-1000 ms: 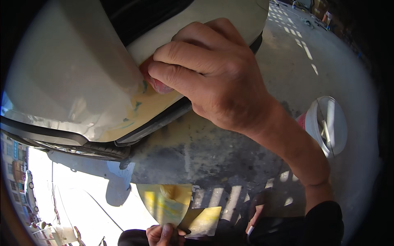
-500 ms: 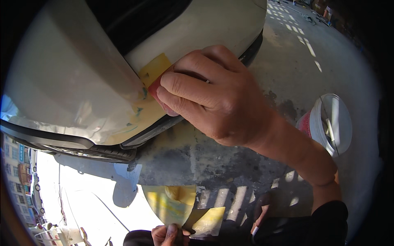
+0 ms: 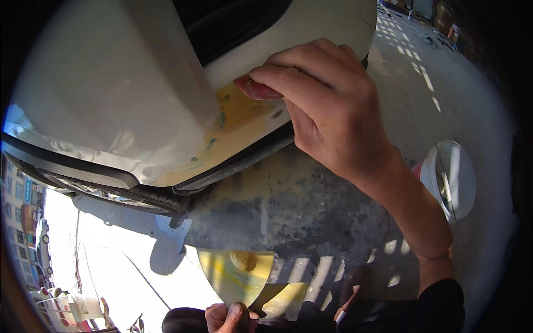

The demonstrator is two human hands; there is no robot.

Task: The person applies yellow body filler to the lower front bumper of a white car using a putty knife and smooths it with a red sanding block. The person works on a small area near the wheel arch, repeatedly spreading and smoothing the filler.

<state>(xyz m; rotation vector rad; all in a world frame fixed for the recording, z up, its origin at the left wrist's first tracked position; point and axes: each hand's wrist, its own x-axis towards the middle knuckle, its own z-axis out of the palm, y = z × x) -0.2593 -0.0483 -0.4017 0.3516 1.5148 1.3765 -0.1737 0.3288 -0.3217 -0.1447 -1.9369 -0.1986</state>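
A pale car body panel (image 3: pixel 111 105) fills the upper left, with a smeared patch of yellow filler (image 3: pixel 239 114) near its lower corner, marked by small green spots. My right hand (image 3: pixel 338 100) pinches a red putty spreader (image 3: pixel 258 89) over the upper part of this patch; whether its edge touches the panel I cannot tell. At the bottom, my left hand (image 3: pixel 230 317) is closed on the narrow end of a yellow-stained mixing board (image 3: pixel 233 277). A lump of yellow filler (image 3: pixel 243 261) sits near the board's far edge. Beside it lies a second yellowish flat piece (image 3: pixel 286 299).
A white bucket (image 3: pixel 463 183) stands on the concrete floor (image 3: pixel 311 222) to the right, with a stick-like tool inside. Below the panel is a dark tyre (image 3: pixel 150 202). Sunlit ground spreads at lower left. Assorted items lie along the far right floor.
My right hand has moved up and right along the panel with the spreader, which is now tilted differently. More of the yellow patch shows. My left hand still holds the board.
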